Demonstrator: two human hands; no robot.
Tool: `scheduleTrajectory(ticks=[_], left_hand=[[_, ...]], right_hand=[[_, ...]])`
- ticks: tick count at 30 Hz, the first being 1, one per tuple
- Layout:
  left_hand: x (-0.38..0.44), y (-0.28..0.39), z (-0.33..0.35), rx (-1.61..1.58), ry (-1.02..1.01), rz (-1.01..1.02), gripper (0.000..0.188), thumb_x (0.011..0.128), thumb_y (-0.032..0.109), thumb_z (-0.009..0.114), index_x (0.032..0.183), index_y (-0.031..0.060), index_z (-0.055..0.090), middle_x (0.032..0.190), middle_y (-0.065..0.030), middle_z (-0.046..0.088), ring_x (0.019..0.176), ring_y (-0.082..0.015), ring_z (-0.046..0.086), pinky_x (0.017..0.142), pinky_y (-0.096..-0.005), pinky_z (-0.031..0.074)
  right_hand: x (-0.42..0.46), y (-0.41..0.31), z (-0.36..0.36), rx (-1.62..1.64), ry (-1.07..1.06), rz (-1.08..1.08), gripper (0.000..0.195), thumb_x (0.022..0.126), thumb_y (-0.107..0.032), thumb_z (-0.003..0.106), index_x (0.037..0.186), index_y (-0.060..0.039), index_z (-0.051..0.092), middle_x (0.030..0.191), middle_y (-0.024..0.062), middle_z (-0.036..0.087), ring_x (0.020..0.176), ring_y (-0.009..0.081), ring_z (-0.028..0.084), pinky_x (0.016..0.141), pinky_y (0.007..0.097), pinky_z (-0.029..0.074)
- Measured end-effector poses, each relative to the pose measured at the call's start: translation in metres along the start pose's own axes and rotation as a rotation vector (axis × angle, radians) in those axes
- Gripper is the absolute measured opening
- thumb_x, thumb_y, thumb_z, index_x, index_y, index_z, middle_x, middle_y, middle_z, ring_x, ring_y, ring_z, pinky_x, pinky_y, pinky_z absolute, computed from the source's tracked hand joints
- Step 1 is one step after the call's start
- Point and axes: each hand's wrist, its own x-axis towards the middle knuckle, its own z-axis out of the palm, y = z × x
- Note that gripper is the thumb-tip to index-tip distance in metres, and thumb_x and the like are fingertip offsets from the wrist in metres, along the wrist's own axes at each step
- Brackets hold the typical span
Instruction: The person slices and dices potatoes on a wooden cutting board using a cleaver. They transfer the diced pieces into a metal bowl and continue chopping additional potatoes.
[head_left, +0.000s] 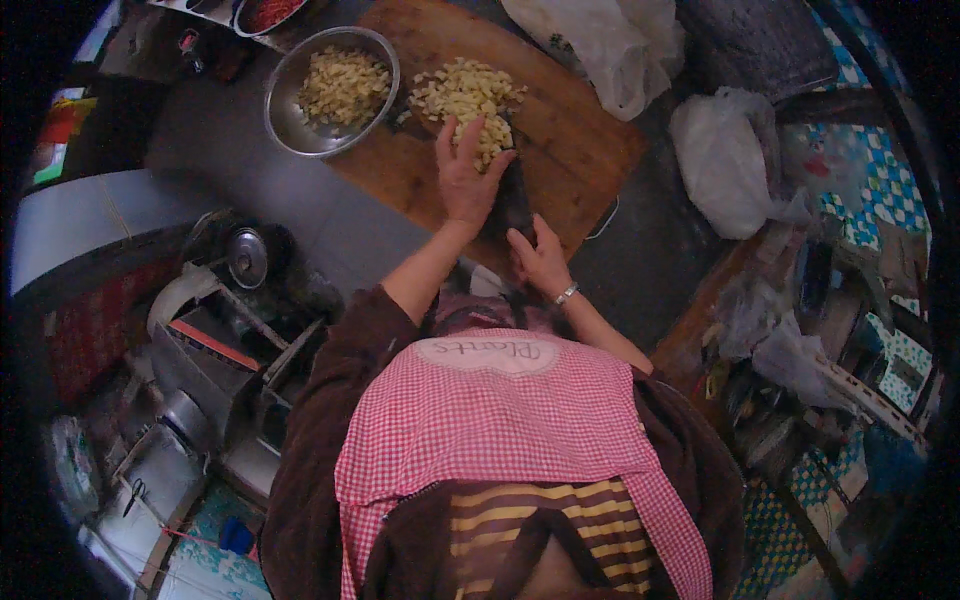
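Note:
A pile of chopped pale pieces, of a vegetable I cannot name for certain, lies on a wooden cutting board. My left hand rests at the pile's near end, its thumb and fingers spread around some pieces. Beside it lies the dark, wide blade of a cleaver, with pieces along its far end. My right hand grips the cleaver at its near end; the handle is mostly hidden. Left of the board, a steel bowl holds more of the same chopped pieces.
A bowl of red chopped food stands at the far left. White plastic bags lie right of the board. A wire handle sticks out at the board's right edge. At left is a cluttered area with a metal lid.

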Motion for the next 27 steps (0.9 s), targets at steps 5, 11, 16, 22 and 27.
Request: scheduleTrajectory(ticks=[5, 11, 16, 22, 27], left_hand=[[0.006, 0.02, -0.016, -0.027, 0.116, 0.02, 0.062, 0.081, 0.031, 0.083, 0.135, 0.0146, 0.06, 0.144, -0.0185, 0.044, 0.128, -0.0396, 0.05, 0.102, -0.0466, 0.046], [0.072, 0.007, -0.063, 0.091, 0.294, 0.145, 0.057, 0.084, 0.029, 0.08, 0.134, 0.0096, 0.06, 0.136, -0.0216, 0.053, 0.128, -0.0395, 0.05, 0.103, -0.0477, 0.045], [0.128, -0.057, -0.1, 0.175, 0.379, 0.154, 0.049, 0.088, 0.026, 0.075, 0.132, 0.0081, 0.063, 0.127, -0.0239, 0.06, 0.122, -0.0412, 0.053, 0.104, -0.0484, 0.042], [0.172, -0.12, -0.117, 0.465, 0.224, 0.013, 0.041, 0.09, 0.03, 0.069, 0.127, 0.0136, 0.068, 0.127, -0.0132, 0.065, 0.121, -0.0317, 0.059, 0.109, -0.0518, 0.038], [0.176, -0.158, -0.131, 0.54, 0.034, 0.117, 0.036, 0.093, 0.019, 0.062, 0.128, 0.0179, 0.068, 0.131, -0.0082, 0.066, 0.128, -0.0276, 0.057, 0.115, -0.0549, 0.031]], right_hand=[[-0.02, -0.043, 0.002, -0.091, 0.028, -0.187, 0.018, 0.099, -0.021, 0.064, 0.105, -0.0073, 0.053, 0.067, -0.0023, 0.052, 0.052, 0.0075, 0.048, 0.046, 0.0256, 0.039], [0.013, -0.11, 0.04, -0.133, 0.025, -0.487, 0.025, 0.099, -0.024, 0.063, 0.112, -0.0048, 0.054, 0.065, -0.001, 0.052, 0.051, 0.0091, 0.05, 0.048, 0.0286, 0.042], [0.043, -0.168, 0.081, -0.122, -0.197, -0.211, 0.033, 0.096, -0.029, 0.064, 0.114, -0.003, 0.055, 0.087, 0.0137, 0.062, 0.073, 0.0235, 0.06, 0.066, 0.0379, 0.048], [0.045, -0.151, 0.062, -0.141, -0.072, -0.357, 0.022, 0.097, -0.022, 0.065, 0.109, -0.0046, 0.058, 0.071, 0.0041, 0.062, 0.06, 0.0149, 0.061, 0.054, 0.0325, 0.048], [0.053, -0.121, -0.011, -0.53, 0.237, -0.567, 0.027, 0.092, -0.02, 0.069, 0.112, -0.0035, 0.06, 0.083, 0.0165, 0.07, 0.069, 0.0317, 0.067, 0.064, 0.0386, 0.052]])
